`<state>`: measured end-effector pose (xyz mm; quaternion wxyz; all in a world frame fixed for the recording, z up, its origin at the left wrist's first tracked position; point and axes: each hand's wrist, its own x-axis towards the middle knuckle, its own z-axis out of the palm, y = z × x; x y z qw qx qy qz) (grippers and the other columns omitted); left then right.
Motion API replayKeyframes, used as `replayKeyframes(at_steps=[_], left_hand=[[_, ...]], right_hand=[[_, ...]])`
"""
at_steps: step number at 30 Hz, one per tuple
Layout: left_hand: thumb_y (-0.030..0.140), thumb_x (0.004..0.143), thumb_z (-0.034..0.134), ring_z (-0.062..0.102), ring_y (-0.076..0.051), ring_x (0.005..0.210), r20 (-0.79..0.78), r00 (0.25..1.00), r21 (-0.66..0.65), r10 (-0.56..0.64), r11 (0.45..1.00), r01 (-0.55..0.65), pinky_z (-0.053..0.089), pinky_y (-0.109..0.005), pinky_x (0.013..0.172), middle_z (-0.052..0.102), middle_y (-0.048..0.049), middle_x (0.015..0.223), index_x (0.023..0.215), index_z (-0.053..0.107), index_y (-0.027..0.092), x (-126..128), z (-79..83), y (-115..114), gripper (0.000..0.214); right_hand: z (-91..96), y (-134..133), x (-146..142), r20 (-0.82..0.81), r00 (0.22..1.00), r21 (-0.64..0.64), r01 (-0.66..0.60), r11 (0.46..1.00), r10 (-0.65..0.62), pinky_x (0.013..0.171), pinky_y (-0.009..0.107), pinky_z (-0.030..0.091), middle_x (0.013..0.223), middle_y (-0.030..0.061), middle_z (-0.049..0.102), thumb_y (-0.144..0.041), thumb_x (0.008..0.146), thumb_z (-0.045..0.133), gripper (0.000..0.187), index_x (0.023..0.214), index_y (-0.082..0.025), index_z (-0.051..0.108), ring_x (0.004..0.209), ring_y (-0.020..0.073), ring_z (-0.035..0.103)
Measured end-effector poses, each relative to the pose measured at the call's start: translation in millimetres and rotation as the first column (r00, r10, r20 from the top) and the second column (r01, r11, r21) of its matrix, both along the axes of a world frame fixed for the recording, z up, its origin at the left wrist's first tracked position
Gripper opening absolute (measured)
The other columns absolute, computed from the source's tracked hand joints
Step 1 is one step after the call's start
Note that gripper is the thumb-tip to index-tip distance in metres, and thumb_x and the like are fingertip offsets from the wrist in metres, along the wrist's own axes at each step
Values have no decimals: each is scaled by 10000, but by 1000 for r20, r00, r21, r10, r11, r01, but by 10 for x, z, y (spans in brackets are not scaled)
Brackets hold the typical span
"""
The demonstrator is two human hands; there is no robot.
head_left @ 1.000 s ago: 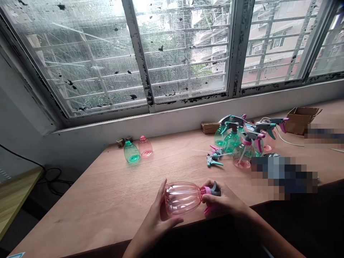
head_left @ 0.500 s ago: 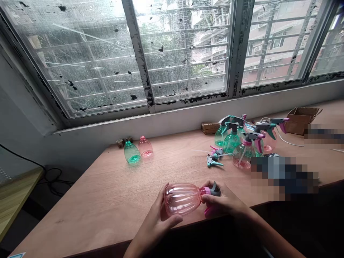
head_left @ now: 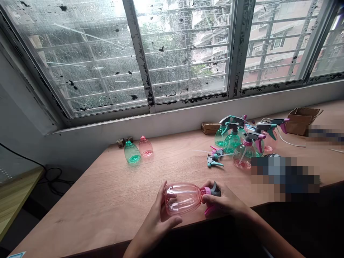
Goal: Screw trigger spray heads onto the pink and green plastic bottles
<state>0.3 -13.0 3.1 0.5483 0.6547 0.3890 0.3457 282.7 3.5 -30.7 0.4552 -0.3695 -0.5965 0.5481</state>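
A clear pink spray bottle [head_left: 183, 199] lies sideways between my hands above the table's front edge, its base to the left. My left hand [head_left: 161, 215] cups the base end, thumb below and fingers behind; fingertips show through the plastic. My right hand [head_left: 221, 199] is closed around the neck and the pink collar, by the grey spray head [head_left: 215, 189]. Part of a pink trigger [head_left: 210, 210] shows under the right hand. Farther back stand an open green bottle [head_left: 132, 153] and an open pink bottle [head_left: 146, 147]. Loose spray heads [head_left: 214, 161] lie right of centre.
Several assembled spray bottles [head_left: 231, 141] stand at the right, beside a blurred patch [head_left: 285, 177]. Behind are a cardboard piece [head_left: 210, 128], an open cardboard box [head_left: 301, 122] and a white cable [head_left: 288, 142]. The wooden table [head_left: 107, 208] ends below a window wall.
The fingers of my left hand have shifted behind the bottle and now show through it. Its thumb and my right hand's grip look almost the same.
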Motion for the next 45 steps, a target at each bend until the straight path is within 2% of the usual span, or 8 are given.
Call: replayKeyframes(at_steps=[8, 21, 27, 33, 38, 41, 45], left_hand=[[423, 833, 747, 480, -308, 1343, -42, 999, -3, 33, 999, -33, 360, -451, 1146, 549, -123, 1396, 1564, 176, 249, 4, 33, 22, 943], [471, 850, 715, 489, -316, 1327, -21, 999, 42, 42, 998, -41, 388, -443, 1128, 586, -124, 1366, 1547, 246, 237, 5, 37, 41, 873], [479, 851, 709, 442, -335, 1379, -12, 999, 42, 46, 998, -46, 403, -446, 1127, 524, -128, 1453, 1540, 268, 242, 10, 59, 42, 852], [469, 856, 708, 403, -345, 1414, -20, 999, 45, 48, 998, -48, 387, -471, 1145, 528, -126, 1457, 1537, 280, 247, 1, 54, 37, 835], [373, 844, 752, 319, -324, 1473, 4, 1000, 67, 1, 998, -1, 298, -460, 1207, 385, -101, 1583, 1557, 233, 285, -34, 6, 41, 887], [296, 846, 760, 327, -312, 1473, 31, 999, 115, -28, 993, 24, 261, -461, 1223, 302, -89, 1630, 1566, 195, 331, -26, -19, 33, 916], [276, 858, 742, 329, -318, 1470, 12, 1000, 152, 17, 988, -19, 244, -490, 1223, 253, -99, 1647, 1574, 158, 345, 3, -11, -5, 926]], right_hand=[[-11, 5, -1, -18, 1000, -10, -17, 1000, 17, 628, 262, 479, 791, 34, 717, -430, 825, 790, 349, 927, -153, 603, 673, 153, 611], [63, -55, -15, -15, 999, -35, -29, 999, 28, 630, 260, 488, 791, 30, 717, -419, 814, 797, 346, 922, -155, 601, 672, 148, 604], [106, -74, -21, -28, 999, -77, -45, 996, 43, 630, 250, 477, 782, 24, 718, -423, 801, 803, 352, 912, -153, 605, 668, 142, 597], [138, -88, -33, -28, 999, -79, -36, 996, 34, 634, 262, 482, 786, 25, 717, -447, 794, 797, 352, 899, -166, 613, 671, 154, 603], [131, -89, -36, -12, 999, -70, -34, 997, 33, 635, 269, 488, 786, 27, 712, -456, 794, 795, 360, 914, -168, 616, 668, 159, 608], [93, -73, -25, -21, 999, -54, -38, 998, 37, 636, 270, 500, 793, 28, 708, -452, 806, 789, 354, 928, -169, 614, 683, 163, 610], [49, -49, -8, -7, 999, -26, -47, 999, 47, 618, 263, 490, 778, 27, 707, -452, 820, 781, 347, 915, -161, 617, 664, 156, 604]])
